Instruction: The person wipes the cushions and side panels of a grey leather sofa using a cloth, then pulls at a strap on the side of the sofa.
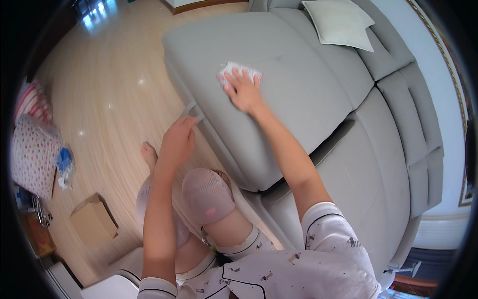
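My right hand (242,91) lies flat with its fingers spread, pressing a white and pink cloth (241,71) onto the grey seat cushion (291,86) of a sofa. The cloth is partly hidden under the fingers. At the cushion's front edge, a light grey strap loop (191,107) stands out from the sofa and runs to the fingers of my left hand (179,138). Those fingers are bent and appear closed on the strap, though their tips are partly hidden.
Pale cushions (336,22) rest against the sofa's far backrest. A dark gap (330,142) separates the two seat sections. On the wooden floor (112,112) to the left are a flattened cardboard box (93,220), a dotted bag (35,153) and a blue and clear plastic item (64,160).
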